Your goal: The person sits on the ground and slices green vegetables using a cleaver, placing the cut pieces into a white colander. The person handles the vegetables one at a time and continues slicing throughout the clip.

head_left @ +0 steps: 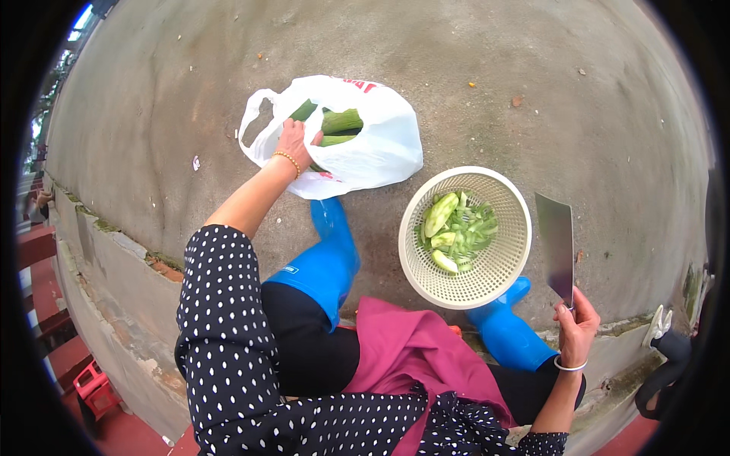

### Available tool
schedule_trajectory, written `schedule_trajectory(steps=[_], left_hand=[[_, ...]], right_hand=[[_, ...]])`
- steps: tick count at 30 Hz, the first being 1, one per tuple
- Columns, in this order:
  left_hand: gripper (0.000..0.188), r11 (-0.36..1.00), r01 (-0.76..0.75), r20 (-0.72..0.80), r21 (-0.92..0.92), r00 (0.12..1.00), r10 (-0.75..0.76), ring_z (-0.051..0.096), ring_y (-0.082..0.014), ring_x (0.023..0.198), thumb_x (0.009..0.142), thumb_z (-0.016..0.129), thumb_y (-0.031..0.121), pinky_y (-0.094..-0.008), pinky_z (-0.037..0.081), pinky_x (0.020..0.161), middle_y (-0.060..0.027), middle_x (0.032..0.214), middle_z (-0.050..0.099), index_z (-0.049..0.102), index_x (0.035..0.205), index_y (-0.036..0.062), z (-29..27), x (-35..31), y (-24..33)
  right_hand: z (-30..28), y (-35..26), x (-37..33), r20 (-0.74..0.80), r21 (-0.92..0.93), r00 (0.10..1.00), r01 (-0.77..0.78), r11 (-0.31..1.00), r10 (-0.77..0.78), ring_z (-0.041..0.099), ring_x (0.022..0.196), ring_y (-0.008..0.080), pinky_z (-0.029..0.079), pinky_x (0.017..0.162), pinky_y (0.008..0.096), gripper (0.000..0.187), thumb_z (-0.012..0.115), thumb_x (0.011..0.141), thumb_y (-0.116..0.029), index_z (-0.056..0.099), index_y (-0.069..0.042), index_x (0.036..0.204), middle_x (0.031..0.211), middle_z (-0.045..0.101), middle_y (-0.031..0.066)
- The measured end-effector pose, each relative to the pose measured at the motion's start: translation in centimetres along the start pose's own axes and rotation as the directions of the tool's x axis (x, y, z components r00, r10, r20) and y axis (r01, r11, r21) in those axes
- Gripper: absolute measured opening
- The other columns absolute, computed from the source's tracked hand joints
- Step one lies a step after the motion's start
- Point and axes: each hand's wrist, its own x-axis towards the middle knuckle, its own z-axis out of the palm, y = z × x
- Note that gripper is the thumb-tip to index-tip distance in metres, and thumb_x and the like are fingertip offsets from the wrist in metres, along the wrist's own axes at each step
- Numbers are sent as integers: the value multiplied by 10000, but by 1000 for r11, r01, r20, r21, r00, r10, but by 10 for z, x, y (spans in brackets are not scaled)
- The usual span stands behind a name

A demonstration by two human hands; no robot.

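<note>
My left hand [292, 144] reaches into the mouth of a white plastic bag [384, 144]. Its fingers are curled against the end of a long green ridged gourd [304, 110], partly covered by the bag's film. More green gourds [342, 121] show in the opening beside my thumb. My right hand [579, 327], at the lower right, grips the handle of a cleaver [557, 243], its broad blade pointing up and away from me. Between the hands, a cream plastic basket [513, 201] holds peeled pale-green gourd pieces [441, 216] and thin green peelings [477, 226].
Blue rubber boots [315, 266] are on my feet, near the bag and partly under the basket. A magenta cloth [414, 342] covers my lap. Rough concrete ground [494, 83] spreads ahead. A red plastic stool [96, 389] stands at lower left, and another person's leg [669, 361] shows at right.
</note>
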Motion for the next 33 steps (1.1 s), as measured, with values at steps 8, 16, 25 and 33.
schedule_trajectory(steps=[8, 16, 25, 33], left_hand=[[444, 982, -41, 438, -187, 891, 120, 667, -331, 760, 639, 774, 419, -419, 531, 704, -165, 763, 665, 656, 844, 42, -251, -34, -48], [623, 545, 292, 279, -786, 954, -108, 606, -154, 716, 648, 815, 409, -299, 495, 655, -67, 822, 631, 633, 1011, -64, -401, -198, -132], [1028, -574, 409, -148, -710, 710, 689, 657, -243, 742, 682, 798, 460, -315, 526, 686, -245, 1025, 621, 301, 1424, -51, -328, -109, 126], [563, 703, -92, 58, -705, 981, 187, 674, -325, 876, 684, 738, 269, -391, 533, 764, -166, 961, 683, 552, 1151, 15, -260, -49, 279]], right_hand=[[-19, 3, -10, -2, 166, 993, 115, 979, -117, 580, 716, 63, 497, 643, 205, 412, 655, 833, 19, 590, 51, 1238, 916, 664, 43], [-40, 4, -57, -24, 349, 988, 149, 925, -150, 588, 705, 62, 497, 623, 197, 405, 652, 823, 24, 589, 69, 1221, 934, 674, 60], [-51, -21, -65, -113, 538, 956, 287, 793, -270, 546, 669, 69, 431, 593, 188, 324, 642, 858, -43, 610, 61, 1163, 839, 634, 45], [-56, 44, -58, -428, 179, 849, 417, 891, -311, 425, 535, 17, 328, 471, 213, 167, 653, 922, -168, 682, -4, 923, 629, 521, -69]])
